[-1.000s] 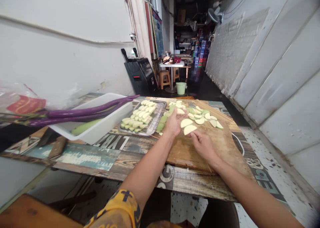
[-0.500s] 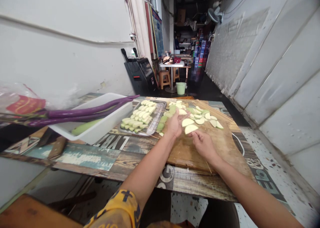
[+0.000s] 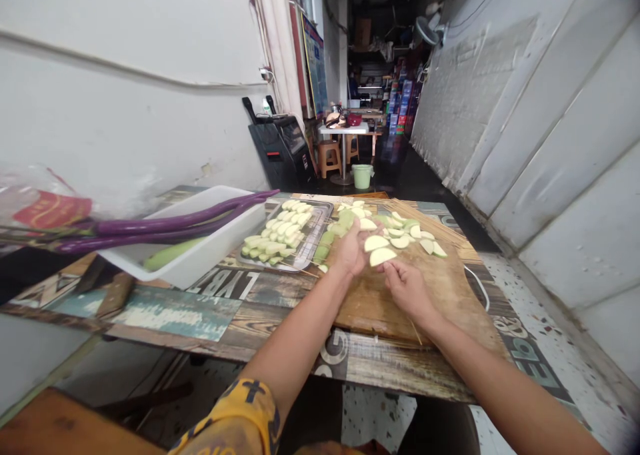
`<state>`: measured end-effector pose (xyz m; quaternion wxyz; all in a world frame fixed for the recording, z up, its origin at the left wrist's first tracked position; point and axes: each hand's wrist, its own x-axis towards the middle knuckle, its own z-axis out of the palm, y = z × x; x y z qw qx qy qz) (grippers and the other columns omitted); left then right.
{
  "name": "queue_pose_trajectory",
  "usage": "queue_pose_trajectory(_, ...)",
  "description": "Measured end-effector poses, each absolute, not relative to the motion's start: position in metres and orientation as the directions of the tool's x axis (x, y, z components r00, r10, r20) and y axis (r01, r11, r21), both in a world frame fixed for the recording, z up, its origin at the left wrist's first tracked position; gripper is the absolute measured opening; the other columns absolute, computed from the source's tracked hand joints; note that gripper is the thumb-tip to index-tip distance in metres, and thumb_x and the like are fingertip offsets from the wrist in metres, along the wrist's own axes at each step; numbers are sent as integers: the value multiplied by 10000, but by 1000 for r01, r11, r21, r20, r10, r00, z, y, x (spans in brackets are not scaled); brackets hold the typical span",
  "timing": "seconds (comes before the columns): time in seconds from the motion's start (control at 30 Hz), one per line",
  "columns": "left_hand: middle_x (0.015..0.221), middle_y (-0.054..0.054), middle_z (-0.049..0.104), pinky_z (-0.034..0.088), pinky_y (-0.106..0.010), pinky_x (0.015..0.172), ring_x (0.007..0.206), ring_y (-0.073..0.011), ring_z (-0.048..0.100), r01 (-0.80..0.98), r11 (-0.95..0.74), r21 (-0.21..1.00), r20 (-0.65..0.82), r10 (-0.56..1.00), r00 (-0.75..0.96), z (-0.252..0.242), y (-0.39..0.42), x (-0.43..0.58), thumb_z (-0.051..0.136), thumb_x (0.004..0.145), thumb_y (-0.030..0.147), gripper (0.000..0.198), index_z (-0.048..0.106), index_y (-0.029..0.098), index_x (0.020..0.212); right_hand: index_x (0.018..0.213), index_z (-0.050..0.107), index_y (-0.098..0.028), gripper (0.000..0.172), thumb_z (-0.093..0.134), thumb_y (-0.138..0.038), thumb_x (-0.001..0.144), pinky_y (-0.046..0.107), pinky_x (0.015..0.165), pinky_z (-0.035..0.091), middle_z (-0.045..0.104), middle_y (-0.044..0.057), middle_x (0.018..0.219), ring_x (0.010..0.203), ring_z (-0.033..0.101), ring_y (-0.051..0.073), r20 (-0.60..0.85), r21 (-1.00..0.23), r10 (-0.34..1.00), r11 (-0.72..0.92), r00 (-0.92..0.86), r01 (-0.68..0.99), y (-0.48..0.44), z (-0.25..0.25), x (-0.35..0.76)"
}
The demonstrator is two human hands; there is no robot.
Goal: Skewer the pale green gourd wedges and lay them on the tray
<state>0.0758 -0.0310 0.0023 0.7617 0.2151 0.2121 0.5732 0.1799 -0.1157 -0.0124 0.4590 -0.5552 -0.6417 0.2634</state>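
Note:
Above a wooden cutting board, my right hand is closed around a thin wooden skewer, whose tail sticks out below the wrist. A half-moon vegetable slice, white with a pale green edge, is at its fingertips. My left hand is closed at another such slice, just left of the right hand; its fingertips are partly hidden. More cut slices lie spread over the board behind both hands. Left of the board, a clear tray holds rows of skewered slices.
A white tub at the left holds a green vegetable, with long purple eggplants across its top. A plastic bag lies at far left. Loose skewers lie along the board's back right. A green bucket stands beyond the table.
Both hands stay almost in the same place, with the slices between them shifted only very slightly.

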Motion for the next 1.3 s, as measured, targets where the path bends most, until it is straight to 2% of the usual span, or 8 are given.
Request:
queue_pose_trajectory(0.3,873,-96,665,491,-305,785,875,-192,623,-755,280,594,-46,948,315,7,-40,83,451,839,379,308,603,114,878,763,570,-150,310,410,-410,818,210,404,275,367,-66,425,381,322,84,228,-926,972,195,65,323,-109,-17,183)
queue_pose_trajectory(0.5,913,-118,659,513,-301,712,891,-212,617,-673,368,642,-15,884,468,5,-43,83,408,819,511,456,601,115,938,766,584,-152,321,413,-418,821,208,422,273,392,-57,458,420,345,86,300,-886,951,248,75,390,-104,-18,189)
queue_pose_trajectory(0.57,915,-118,660,511,-296,719,890,-207,619,-640,364,677,16,862,507,2,-46,85,463,811,464,398,594,115,952,731,569,-156,325,407,-422,825,209,434,280,403,-54,467,432,353,88,314,-881,945,254,92,398,-104,-17,189)
queue_pose_trajectory(0.63,906,-120,663,506,-295,739,878,-201,624,-618,342,708,33,858,513,-2,-48,87,537,799,341,278,589,107,940,676,533,-165,333,391,-422,834,211,444,289,414,-48,472,440,363,91,316,-879,944,255,92,402,-105,-16,189)
queue_pose_trajectory(0.73,889,-114,666,499,-318,770,852,-195,633,-645,286,709,24,904,428,-6,-48,89,590,764,216,185,574,102,909,647,507,-176,313,394,-401,832,217,461,302,432,-39,473,459,393,104,315,-858,948,262,49,442,-106,-17,186)
queue_pose_trajectory(0.83,901,-103,664,491,-337,795,831,-183,639,-691,258,675,6,935,356,-8,-47,88,600,753,191,171,564,110,899,647,517,-172,296,391,-368,829,227,495,319,469,-20,511,496,426,116,334,-823,942,286,11,491,-107,-19,183)
queue_pose_trajectory(1.13,823,-90,666,505,-266,670,807,-182,638,-627,313,713,-17,902,431,-15,-46,92,562,775,205,114,604,108,818,651,536,-165,283,373,-312,830,241,537,339,514,12,577,539,458,133,398,-773,916,307,47,556,-105,-24,185)
queue_pose_trajectory(1.3,795,-71,662,483,-241,676,722,-140,630,-621,335,708,-78,912,403,-16,-53,101,587,756,170,109,604,108,845,608,505,-170,281,369,-299,817,235,520,338,518,10,544,514,452,129,400,-770,913,288,79,570,-101,-26,187)
